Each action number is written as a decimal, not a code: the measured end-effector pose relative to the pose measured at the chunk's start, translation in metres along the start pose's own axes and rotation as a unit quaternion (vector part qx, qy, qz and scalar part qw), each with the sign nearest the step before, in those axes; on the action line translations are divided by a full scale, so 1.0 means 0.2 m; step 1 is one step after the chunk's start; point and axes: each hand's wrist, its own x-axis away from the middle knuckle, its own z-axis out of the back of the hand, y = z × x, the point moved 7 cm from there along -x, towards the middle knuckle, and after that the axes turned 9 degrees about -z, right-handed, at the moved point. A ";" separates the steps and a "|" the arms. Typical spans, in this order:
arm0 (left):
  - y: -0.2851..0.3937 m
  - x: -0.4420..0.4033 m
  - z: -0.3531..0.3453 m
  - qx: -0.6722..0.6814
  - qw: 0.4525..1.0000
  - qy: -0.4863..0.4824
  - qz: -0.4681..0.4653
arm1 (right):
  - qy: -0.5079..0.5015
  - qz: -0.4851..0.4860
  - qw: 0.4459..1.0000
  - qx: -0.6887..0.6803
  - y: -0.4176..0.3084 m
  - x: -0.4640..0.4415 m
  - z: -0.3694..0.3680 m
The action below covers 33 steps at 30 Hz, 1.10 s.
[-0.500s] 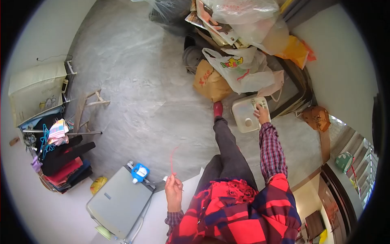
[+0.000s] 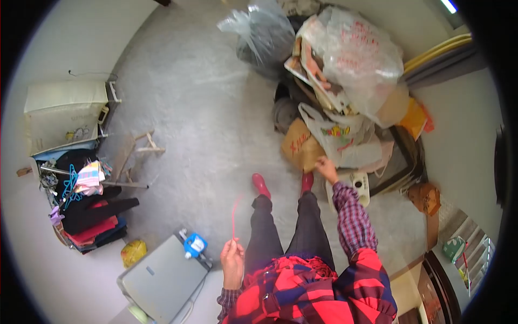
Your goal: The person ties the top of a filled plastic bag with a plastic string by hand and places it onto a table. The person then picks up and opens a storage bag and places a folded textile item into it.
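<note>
My left hand [image 2: 233,264] is closed in a pinch, holding up a thin red string [image 2: 236,213] above the floor. Down at the right, my right hand [image 2: 326,168] has its fingers curled at the lower corner of a brown paper bag [image 2: 301,146] with red print. The bag leans by a white plastic shopping bag [image 2: 345,137]. Just under my right wrist lies an off-white plastic device [image 2: 360,190] with round knobs, partly covered by my sleeve.
Filled plastic bags [image 2: 359,51] and papers are heaped at the upper right. A dark-framed panel [image 2: 407,162] lies beside them. A grey cabinet [image 2: 162,281] with a blue bottle [image 2: 195,245] stands lower left. Folded clothes [image 2: 91,229] and a small wooden stool [image 2: 127,156] are further left.
My right hand has left the off-white device and moved to the brown paper bag's corner. Both boots now show side by side. My left hand still holds the string.
</note>
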 end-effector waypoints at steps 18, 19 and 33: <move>1.18 -1.38 -0.22 0.130 0.984 -0.113 -0.043 | 0.111 -0.375 0.899 -0.199 -0.20 0.41 -0.03; 1.29 -1.43 -0.21 0.106 0.986 -0.114 -0.064 | 0.070 -0.387 0.891 -0.227 -0.27 0.42 -0.10; 2.04 -2.08 -0.80 0.191 0.949 -0.239 -0.072 | -0.056 -0.203 0.953 -0.216 -1.52 -0.56 -0.71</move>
